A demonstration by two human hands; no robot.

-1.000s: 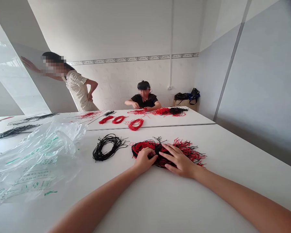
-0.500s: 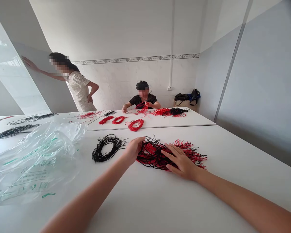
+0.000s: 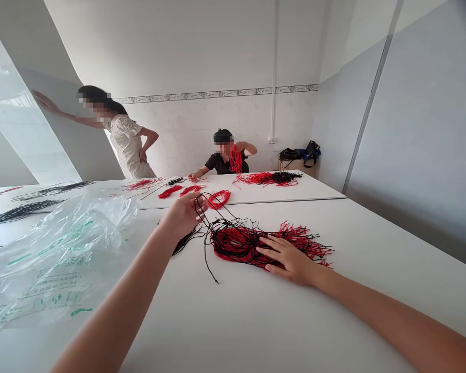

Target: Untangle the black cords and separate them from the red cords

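Note:
My left hand (image 3: 186,212) is raised above the table, its fingers closed on a few black cords (image 3: 202,211) that stretch from the pile. One loose end of these hangs down to the tabletop. Flat on the red and black cord pile (image 3: 233,243) rests my right hand (image 3: 289,257), fingers spread, near the pile's middle. The cut ends of the pile fan out to the right of that hand. A coil of black cord (image 3: 184,241) lies behind my left hand and wrist, which hide most of it.
A crumpled clear plastic bag (image 3: 62,269) covers the left of the white table (image 3: 233,326). Red cord coils (image 3: 219,199) lie on the far table. A seated person (image 3: 225,155) there holds up red cords (image 3: 236,160). Another person (image 3: 126,140) stands at the left wall.
My left hand has moved left and up, drawing black cords out of the pile. My right hand has stayed nearly still. The seated person has lifted a bunch of red cords.

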